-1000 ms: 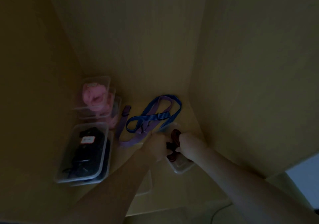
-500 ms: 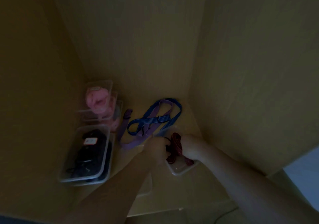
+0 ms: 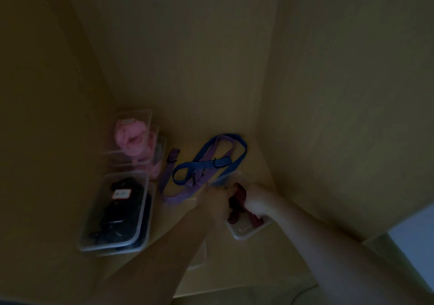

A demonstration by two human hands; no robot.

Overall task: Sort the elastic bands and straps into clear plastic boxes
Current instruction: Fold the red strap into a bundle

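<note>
Both hands meet over an open clear box [image 3: 244,233] near the right wall. The right hand [image 3: 257,199] grips a red striped strap [image 3: 237,201] hanging into the box. The left hand [image 3: 216,198] touches it, its grasp too dim to tell. Blue strap [image 3: 199,165] and purple strap [image 3: 178,195] lie loose on the surface [image 3: 234,269]. The black-strap box [image 3: 115,213] carries a white label [image 3: 121,194], its writing unreadable.

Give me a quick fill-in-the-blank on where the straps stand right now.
1. The left hand and right hand both grip the red strap above a clear box with no ____ on.
2. The lidded box at front left holds ____ straps.
3. The stacked boxes at back left hold ____ bands.
Missing: lid; black; pink.
</note>
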